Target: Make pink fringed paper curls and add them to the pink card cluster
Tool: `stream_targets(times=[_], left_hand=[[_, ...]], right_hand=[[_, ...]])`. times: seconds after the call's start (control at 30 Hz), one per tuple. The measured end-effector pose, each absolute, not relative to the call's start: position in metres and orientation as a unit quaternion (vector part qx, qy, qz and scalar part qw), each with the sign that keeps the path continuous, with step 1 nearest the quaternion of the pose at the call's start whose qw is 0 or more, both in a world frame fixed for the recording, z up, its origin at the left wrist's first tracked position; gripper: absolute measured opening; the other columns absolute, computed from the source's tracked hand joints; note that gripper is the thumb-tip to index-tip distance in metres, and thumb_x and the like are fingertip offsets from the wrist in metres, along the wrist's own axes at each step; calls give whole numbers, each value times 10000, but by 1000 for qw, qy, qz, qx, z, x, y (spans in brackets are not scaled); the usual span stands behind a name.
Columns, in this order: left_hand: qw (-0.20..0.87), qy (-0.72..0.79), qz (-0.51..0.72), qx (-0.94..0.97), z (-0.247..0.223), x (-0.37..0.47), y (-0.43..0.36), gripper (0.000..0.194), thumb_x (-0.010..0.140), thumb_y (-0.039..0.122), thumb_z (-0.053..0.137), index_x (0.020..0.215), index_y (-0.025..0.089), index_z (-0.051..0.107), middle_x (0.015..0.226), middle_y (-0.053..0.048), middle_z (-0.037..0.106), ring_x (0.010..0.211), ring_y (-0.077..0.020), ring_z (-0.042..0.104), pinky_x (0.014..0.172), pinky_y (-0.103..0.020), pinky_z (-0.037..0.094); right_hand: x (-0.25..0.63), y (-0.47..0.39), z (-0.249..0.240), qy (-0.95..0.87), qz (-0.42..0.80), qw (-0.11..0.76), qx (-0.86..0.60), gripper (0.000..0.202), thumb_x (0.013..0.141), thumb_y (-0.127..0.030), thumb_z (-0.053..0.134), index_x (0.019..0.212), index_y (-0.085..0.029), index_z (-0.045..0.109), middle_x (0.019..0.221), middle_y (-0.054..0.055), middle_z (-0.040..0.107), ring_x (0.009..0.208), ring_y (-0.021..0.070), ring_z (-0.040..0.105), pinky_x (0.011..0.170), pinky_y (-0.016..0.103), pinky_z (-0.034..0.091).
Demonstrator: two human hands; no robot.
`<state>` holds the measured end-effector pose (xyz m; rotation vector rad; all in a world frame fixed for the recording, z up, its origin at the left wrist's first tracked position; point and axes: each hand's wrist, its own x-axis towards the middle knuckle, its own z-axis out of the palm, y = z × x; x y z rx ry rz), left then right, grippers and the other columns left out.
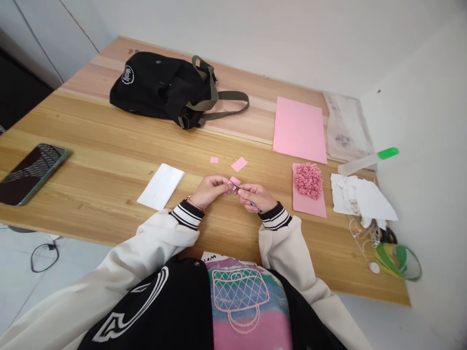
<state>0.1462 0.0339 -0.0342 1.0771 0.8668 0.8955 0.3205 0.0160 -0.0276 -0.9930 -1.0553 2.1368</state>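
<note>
small pink piece (235,181) pinched at the left fingertips, a thin tool (234,185) laid across it

the wooden desk (109,141) fills most of the view. on its far side lies a black bag (156,92) with olive straps; the white writing in its oval emblem (127,75) looks like "mmlg", though i cannot be certain. the person's shirt (251,330) shows a bag design, above it a pale strip with dark letters, partly cut off and unreadable as a whole. a large pink sheet (299,129) lies to the right, just beside a clear pouch (346,121) whose printed mark is too faint to read. a phone (32,174) is at the left end, a white paper (161,186) between it and the hands. on the right, a pink bunch (308,181) sits on a pink card (306,206).

the left grip (210,191) is narrow, holding the small pink piece at the tips. the right grip (257,197) is closed around the thin tool, a bit of blue showing below the palm; the piece lies between the two grips, just beyond the right fingertips. past them lie two loose pieces, the larger slip (239,164) and the smaller slip (214,160).
</note>
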Motion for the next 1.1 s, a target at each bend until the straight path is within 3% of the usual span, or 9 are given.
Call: stream_targets(times=[1.1], left_hand=[[696, 377, 407, 455, -36, 146, 34, 156, 637, 271, 707, 650, 120, 670, 656, -38, 665, 542, -79, 498, 552, -228, 399]], right_hand=[[319, 17, -26, -383, 802, 282, -362, 413, 654, -482, 686, 814, -138, 525, 434, -122, 376, 256, -7, 254, 274, 139, 131]])
